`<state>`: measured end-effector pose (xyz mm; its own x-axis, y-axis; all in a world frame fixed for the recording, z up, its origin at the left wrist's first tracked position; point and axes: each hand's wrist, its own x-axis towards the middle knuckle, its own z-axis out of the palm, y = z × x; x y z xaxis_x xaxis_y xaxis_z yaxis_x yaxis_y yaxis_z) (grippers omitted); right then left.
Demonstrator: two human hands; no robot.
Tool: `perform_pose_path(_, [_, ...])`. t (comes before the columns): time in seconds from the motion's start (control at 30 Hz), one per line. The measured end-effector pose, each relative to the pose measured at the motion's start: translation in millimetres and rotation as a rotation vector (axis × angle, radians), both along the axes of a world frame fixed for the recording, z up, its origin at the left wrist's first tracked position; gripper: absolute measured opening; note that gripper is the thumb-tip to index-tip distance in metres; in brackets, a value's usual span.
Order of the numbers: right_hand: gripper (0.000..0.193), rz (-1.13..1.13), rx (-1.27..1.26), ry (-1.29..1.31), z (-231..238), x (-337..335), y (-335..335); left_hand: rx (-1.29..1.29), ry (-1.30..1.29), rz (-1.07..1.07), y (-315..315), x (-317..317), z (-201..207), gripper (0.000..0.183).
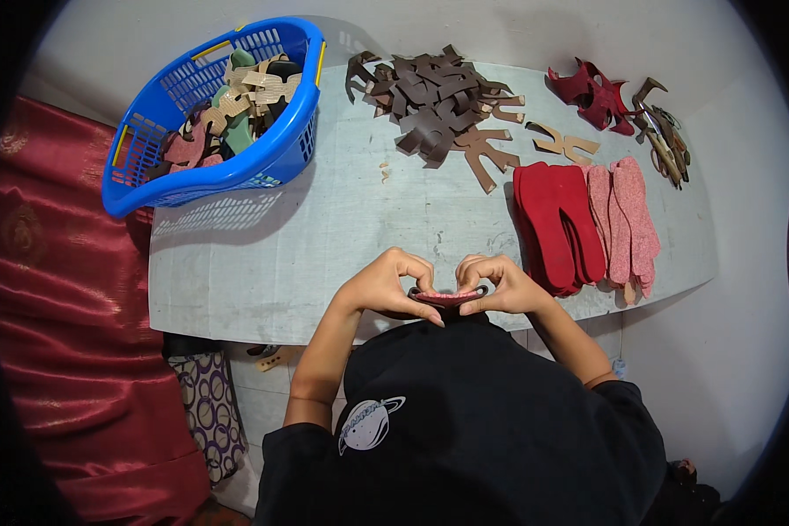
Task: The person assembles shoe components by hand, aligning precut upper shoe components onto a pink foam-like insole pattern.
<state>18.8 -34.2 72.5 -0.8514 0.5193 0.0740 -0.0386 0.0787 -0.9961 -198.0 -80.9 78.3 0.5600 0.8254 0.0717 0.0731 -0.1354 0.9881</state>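
Observation:
Close to my body, over the near edge of the table, both my hands pinch one small curved piece, apparently a sandal sole [447, 299] seen end-on. Its pinkish-red face shows between my thumbs and fingers, and dark strap-like loops curl at both its ends. My left hand [389, 282] grips the left end and my right hand [505, 284] the right end. Just right of my right hand lie stacked red insoles [545, 223], with speckled pink insoles [624, 219] beside them. Most of the held piece is hidden by my fingers and the steep angle.
A blue plastic basket [276, 162] of mixed cut pieces stands at the left. Dark brown strap pieces [434, 110] are heaped at the back, near tan straps [563, 142] and dark red uppers [587, 95]. Hand tools [664, 140] lie far right. A red curtain [70, 298] hangs left.

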Motion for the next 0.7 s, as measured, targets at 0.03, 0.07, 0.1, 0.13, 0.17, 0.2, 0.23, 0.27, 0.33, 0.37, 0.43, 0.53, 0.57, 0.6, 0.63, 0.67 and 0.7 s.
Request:
perform_pose_path(0.03, [0.018,0.044,-0.015,-0.001,-0.7,0.3,2.6,0.0,0.0,0.001,2.9,-0.1,-0.9,0.029])
perform_pose_path(0.07, [0.018,0.087,-0.031,-0.002,-1.3,0.1,3.9,0.001,-0.018,-0.048,5.7,-0.4,-2.5,0.029])
perform_pose_path(0.1, [0.018,0.087,-0.031,-0.001,-0.7,-0.4,4.3,0.003,-0.035,-0.097,7.6,-0.5,-3.9,0.028])
perform_pose_path(0.13, [0.019,0.094,-0.087,-0.007,0.4,-1.1,4.2,0.002,-0.033,-0.097,8.7,-0.3,-4.9,0.028])
perform_pose_path(0.17, [0.02,0.1,-0.142,-0.014,1.1,-1.3,4.2,-0.02,-0.069,-0.124,9.8,0.3,-5.8,0.028])
perform_pose_path(0.2, [0.02,0.1,-0.142,-0.013,0.5,-1.6,4.4,-0.042,-0.103,-0.15,10.1,0.5,-6.7,0.028])
perform_pose_path(0.23, [0.02,0.115,-0.141,0.01,-1.0,-1.9,4.5,-0.042,-0.102,-0.15,9.7,0.3,-7.8,0.028])
perform_pose_path(0.27, [0.02,0.129,-0.139,0.032,-2.3,-1.8,4.6,-0.049,-0.104,-0.142,9.8,0.0,-9.0,0.028])
perform_pose_path(0.33, [0.019,0.076,-0.093,0.022,-4.2,0.1,4.2,-0.055,-0.105,-0.132,7.3,-0.5,-7.8,0.028])
perform_pose_path(0.37, [0.018,0.02,-0.049,0.01,-5.2,1.0,4.9,-0.079,-0.076,-0.007,5.3,-0.2,-6.2,0.027])
perform_pose_path(0.43, [0.019,-0.092,-0.032,-0.008,-6.7,-0.4,-0.6,-0.091,-0.033,0.191,1.5,0.2,-10.0,0.026])
perform_pose_path(0.53, [0.02,-0.219,0.021,-0.015,-6.7,-2.9,-9.3,-0.128,-0.027,0.332,-8.8,3.1,-14.1,0.025])
perform_pose_path(0.57, [0.021,-0.254,0.03,-0.029,-4.6,-4.5,-10.7,-0.129,-0.025,0.334,-12.1,4.2,-14.2,0.025])
perform_pose_path(0.6, [0.021,-0.288,0.038,-0.043,-3.4,-5.5,-11.8,-0.092,-0.011,0.412,-14.7,5.8,-13.9,0.024])
perform_pose_path(0.63, [0.021,-0.287,0.037,-0.042,-3.4,-6.2,-12.0,-0.055,0.004,0.49,-16.2,6.7,-13.3,0.025])
perform_pose_path(0.67, [0.022,-0.314,0.079,-0.086,-3.1,-6.8,-11.6,-0.055,0.005,0.49,-16.5,6.6,-12.4,0.025])
perform_pose_path(0.7, [0.023,-0.34,0.12,-0.13,-2.8,-7.1,-11.5,-0.05,0.029,0.496,-16.6,6.5,-11.3,0.026])
